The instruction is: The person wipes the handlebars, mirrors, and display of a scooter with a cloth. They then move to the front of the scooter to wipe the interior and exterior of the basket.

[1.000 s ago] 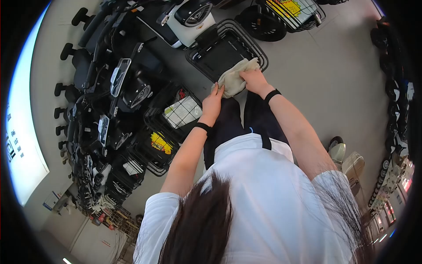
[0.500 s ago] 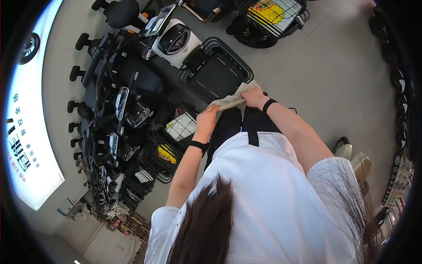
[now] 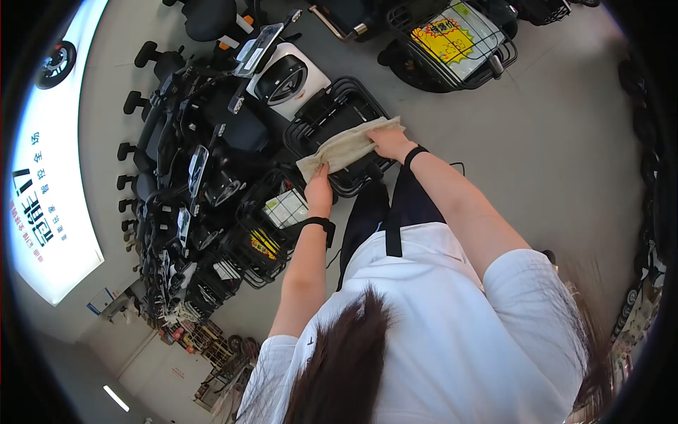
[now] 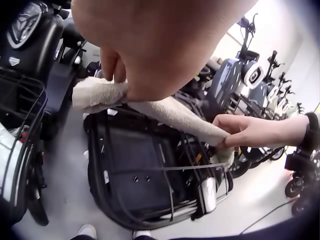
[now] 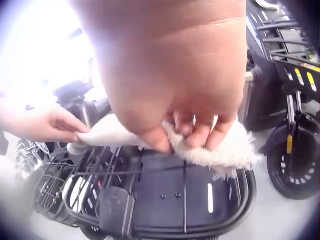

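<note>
A cream cloth (image 3: 345, 150), folded into a long strip, is held between both hands above a black wire basket (image 3: 330, 121). My left hand (image 3: 318, 192) pinches one end, its thumb showing on the near side. The other end is gripped by my right hand (image 3: 390, 142), with fingers curled over the fabric in the right wrist view. A frayed edge of the cloth (image 5: 235, 150) hangs past those fingers. Seen from the left wrist, the basket floor (image 4: 135, 150) lies under the cloth, with a grey-white piece (image 4: 208, 194) on its rim.
Behind the basket stands a white scooter front (image 3: 289, 81). To the left runs a row of black scooters, one with a basket holding a white sheet (image 3: 286, 208). Ahead on the right is another basket with a yellow price sign (image 3: 443, 41). Grey floor (image 3: 551, 141) extends right.
Both hands have moved forward, carrying the cloth from the basket's near edge to over it. Bunched at first, the cloth is now drawn out into a longer strip.
</note>
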Motion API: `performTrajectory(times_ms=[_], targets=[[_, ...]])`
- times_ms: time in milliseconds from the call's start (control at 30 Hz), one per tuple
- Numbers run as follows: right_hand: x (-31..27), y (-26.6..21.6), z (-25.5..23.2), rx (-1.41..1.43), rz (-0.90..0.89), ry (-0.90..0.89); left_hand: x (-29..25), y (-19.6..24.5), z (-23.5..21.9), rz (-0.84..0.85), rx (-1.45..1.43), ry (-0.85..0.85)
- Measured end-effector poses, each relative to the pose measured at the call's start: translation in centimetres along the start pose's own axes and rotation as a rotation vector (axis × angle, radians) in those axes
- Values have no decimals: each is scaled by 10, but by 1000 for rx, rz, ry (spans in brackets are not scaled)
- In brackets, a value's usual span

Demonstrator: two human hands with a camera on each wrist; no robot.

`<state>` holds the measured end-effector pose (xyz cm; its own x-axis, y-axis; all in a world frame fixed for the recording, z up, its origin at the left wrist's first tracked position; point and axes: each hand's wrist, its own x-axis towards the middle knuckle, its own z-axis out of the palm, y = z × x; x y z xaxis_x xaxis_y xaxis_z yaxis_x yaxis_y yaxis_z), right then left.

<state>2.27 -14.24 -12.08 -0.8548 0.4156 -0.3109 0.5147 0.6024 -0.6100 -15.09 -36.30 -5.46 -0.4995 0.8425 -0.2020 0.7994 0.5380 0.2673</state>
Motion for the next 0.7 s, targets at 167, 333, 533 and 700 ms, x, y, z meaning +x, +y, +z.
performTrajectory(times_ms=[167,333,533,700], targets=[[-19,22,-7,148,5,-184,5,15,-6,26,-29,10],[-23,34,-35,135,20,-256,24,49,-25,3,53,-217],[43,43,-85,142,15,166,68,80,-62,56,53,85],[121,21,-131,143,-76,445,116,72,-86,-11,87,337]])
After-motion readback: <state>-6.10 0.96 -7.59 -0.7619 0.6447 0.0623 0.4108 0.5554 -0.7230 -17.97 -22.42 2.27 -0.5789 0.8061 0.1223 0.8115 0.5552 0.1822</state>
